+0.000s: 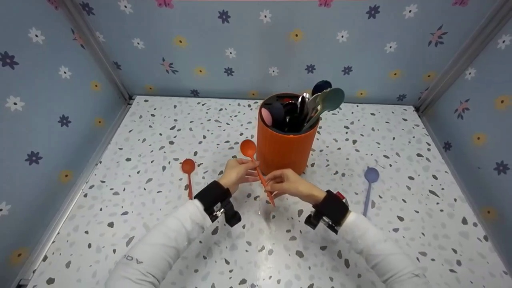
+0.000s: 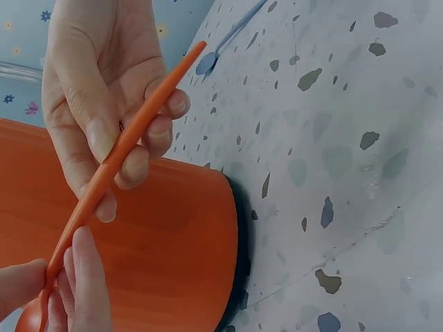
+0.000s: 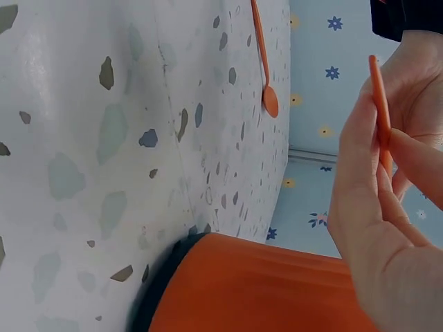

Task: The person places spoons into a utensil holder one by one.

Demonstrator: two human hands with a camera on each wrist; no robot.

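An orange spoon [image 1: 248, 149] is held slantwise above the table, in front of the orange utensil holder [image 1: 285, 154]. Near its bowl, my left hand [image 1: 240, 173] pinches the handle between thumb and fingers. Lower on the handle, my right hand [image 1: 290, 185] grips it with thumb and fingertips. In the left wrist view the handle [image 2: 131, 135] runs across both hands, its tapered end free beyond the right hand [image 2: 104, 90]. The right wrist view shows the handle end [image 3: 378, 90] standing out from the fingers; the bowl is hidden there.
Several utensils, among them a grey-green spoon [image 1: 333, 99], stand in the holder. A second orange spoon [image 1: 188, 166] lies left of my left hand; a purple spoon [image 1: 371, 175] lies at the right. Flower-patterned panels [image 1: 264, 48] bound the speckled table [image 1: 152, 132].
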